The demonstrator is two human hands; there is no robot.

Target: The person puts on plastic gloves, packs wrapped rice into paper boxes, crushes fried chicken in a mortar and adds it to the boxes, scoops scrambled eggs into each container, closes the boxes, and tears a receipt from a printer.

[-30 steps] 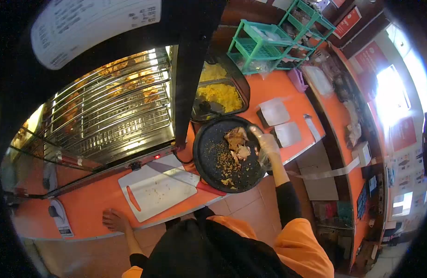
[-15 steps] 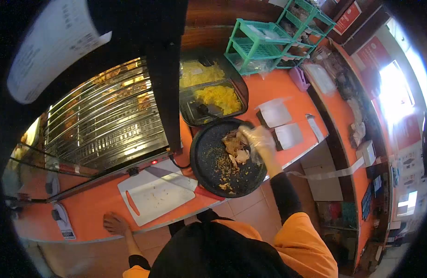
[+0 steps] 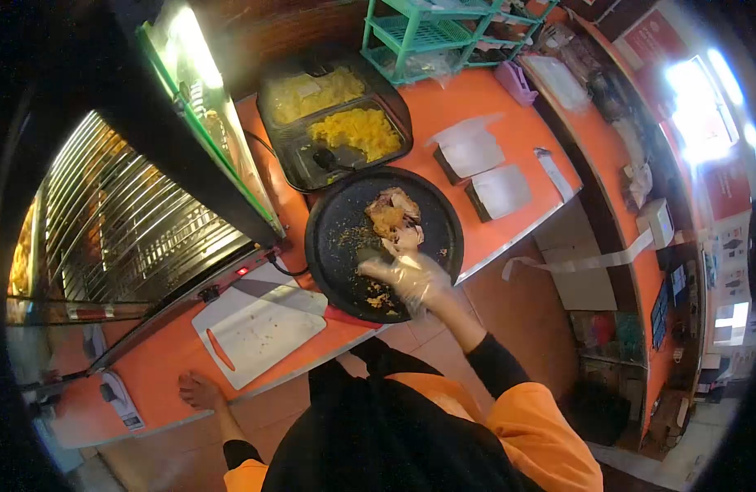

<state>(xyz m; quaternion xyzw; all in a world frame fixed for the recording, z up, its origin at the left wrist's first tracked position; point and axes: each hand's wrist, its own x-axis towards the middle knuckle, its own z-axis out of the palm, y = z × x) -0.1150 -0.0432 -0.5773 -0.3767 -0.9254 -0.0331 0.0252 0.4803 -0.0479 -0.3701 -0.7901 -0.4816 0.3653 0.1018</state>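
Observation:
My right hand (image 3: 409, 279), in a clear plastic glove, reaches over a round black tray (image 3: 328, 209), its fingers stretched leftward just above scattered brown crumbs. Close beyond it on the tray lies a piece of browned cooked meat (image 3: 392, 215), with paler shreds at its near end. Bare and spread, my left hand (image 3: 199, 391) rests at the front edge of the orange counter (image 3: 160, 402). To its right is a white cutting board (image 3: 263, 336) with a few specks. A knife with a red handle (image 3: 351, 318) lies across the board's far side, partly under the tray's rim.
A divided black tray (image 3: 293, 168) of yellow food stands behind the round one. Two open paper-lined boxes (image 3: 501, 193) sit to the right. A lit glass cabinet with metal racks (image 3: 160, 246) fills the left. Green plastic shelves (image 3: 419, 37) stand at the back.
My right hand has left the meat and come toward me and left, over the crumbs. The meat now lies uncovered on the tray. My left hand stays at the counter edge. The camera view has shifted.

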